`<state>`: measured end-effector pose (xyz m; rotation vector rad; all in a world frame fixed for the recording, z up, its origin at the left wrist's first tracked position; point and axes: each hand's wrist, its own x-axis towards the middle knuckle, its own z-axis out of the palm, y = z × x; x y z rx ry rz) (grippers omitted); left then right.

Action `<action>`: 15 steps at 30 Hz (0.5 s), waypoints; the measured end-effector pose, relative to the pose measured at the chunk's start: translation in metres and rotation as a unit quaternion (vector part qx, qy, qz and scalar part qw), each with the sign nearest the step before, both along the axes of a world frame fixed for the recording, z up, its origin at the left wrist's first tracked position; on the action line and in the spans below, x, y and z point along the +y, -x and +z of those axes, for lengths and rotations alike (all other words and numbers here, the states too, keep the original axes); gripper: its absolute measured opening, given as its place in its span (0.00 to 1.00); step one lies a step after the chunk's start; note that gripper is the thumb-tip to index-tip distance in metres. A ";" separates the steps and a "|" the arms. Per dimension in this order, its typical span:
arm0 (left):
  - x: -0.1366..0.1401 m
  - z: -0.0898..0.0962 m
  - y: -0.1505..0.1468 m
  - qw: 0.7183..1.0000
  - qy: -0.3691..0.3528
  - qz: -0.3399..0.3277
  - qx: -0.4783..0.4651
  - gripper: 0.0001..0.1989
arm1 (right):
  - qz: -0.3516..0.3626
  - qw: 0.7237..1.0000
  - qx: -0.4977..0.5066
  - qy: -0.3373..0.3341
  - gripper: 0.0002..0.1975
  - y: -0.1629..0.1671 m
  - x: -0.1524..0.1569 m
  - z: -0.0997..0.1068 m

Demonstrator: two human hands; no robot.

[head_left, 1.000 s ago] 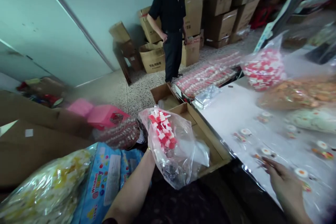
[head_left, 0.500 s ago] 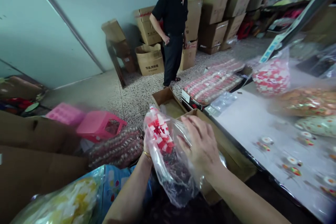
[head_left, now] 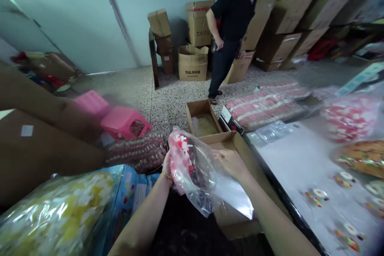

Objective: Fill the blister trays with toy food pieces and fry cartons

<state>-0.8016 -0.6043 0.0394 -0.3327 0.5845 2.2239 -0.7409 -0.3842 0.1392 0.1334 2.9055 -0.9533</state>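
Observation:
A clear plastic bag [head_left: 205, 184] with small red and white pieces [head_left: 184, 148] in it hangs tilted in front of me. My left hand [head_left: 167, 166] grips the bag's left side from beneath, most of its fingers hidden behind the plastic. At the bag's right edge, my right hand [head_left: 232, 163] has its fingers curled and pressed together on the film. Below the right wrist a shiny whitish sheet [head_left: 235, 196] sticks out; whether it belongs to the bag I cannot tell. Under the right forearm stands an open cardboard box [head_left: 237, 140].
A white table [head_left: 279, 156] on the right bears small decorated pieces [head_left: 318, 196] and filled bags [head_left: 348, 122]. Pink stools [head_left: 124, 122] and a large bag of yellow and white pieces [head_left: 60, 208] are left. A person [head_left: 229, 28] stands ahead by stacked cartons [head_left: 193, 64].
My view has swung left. My right hand has gone from spread fingers over the bag to curled fingers at its edge, and the whitish sheet now shows. The left hand keeps its grip.

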 end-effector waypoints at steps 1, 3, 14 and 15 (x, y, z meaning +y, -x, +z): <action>0.000 -0.004 -0.007 1.000 0.002 0.004 -0.007 0.27 | 0.018 0.999 -0.001 0.027 0.17 -0.001 -0.005 -0.004; 0.000 -0.010 -0.017 0.999 0.013 0.027 -0.023 0.25 | 0.044 0.997 0.004 0.059 0.18 -0.004 -0.020 -0.008; -0.012 -0.023 0.018 0.991 0.075 0.102 -0.043 0.19 | 0.022 0.999 -0.040 0.009 0.33 0.020 -0.066 -0.017; -0.015 -0.025 0.028 0.990 0.083 0.102 -0.050 0.18 | -0.005 0.999 -0.052 0.004 0.30 0.029 -0.069 -0.020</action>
